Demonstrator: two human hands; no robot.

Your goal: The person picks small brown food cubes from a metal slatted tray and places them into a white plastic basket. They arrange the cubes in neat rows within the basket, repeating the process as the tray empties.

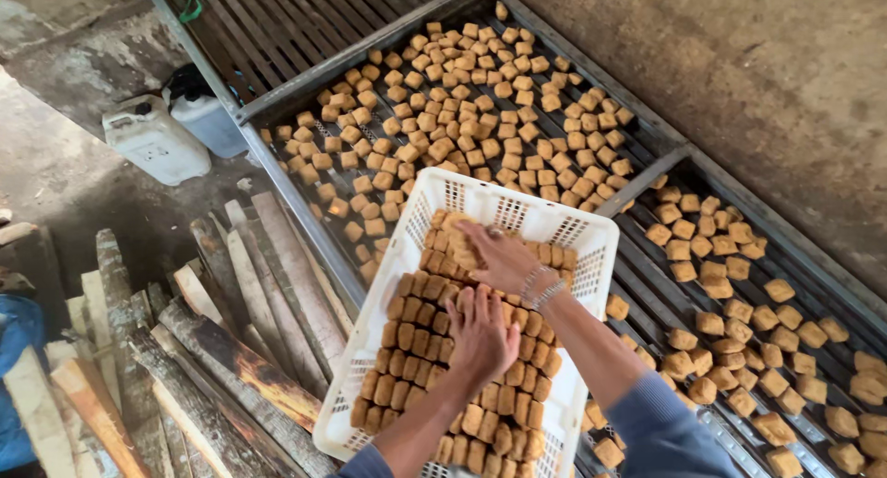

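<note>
Two hands in a crate of fried tofu blocks

Head view: one white crate (517,215) rests tilted on the slatted rack (647,169); left hand (480,335) lies spread flat on the packed tofu blocks (416,367), right hand (494,256) curls around some. Too many blocks to count; two white jugs (157,141) beside the rack.

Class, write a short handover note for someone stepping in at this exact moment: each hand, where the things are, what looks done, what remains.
Left hand: flat on the brown cubes in the white crate, holding nothing.
Right hand: on cubes near the crate's far end, fingers curled over them.
The crate rests tilted on the slatted metal rack.
Done: many cubes already lie spread over the rack's bays.
Left: the crate is mostly full, in packed rows.
</note>
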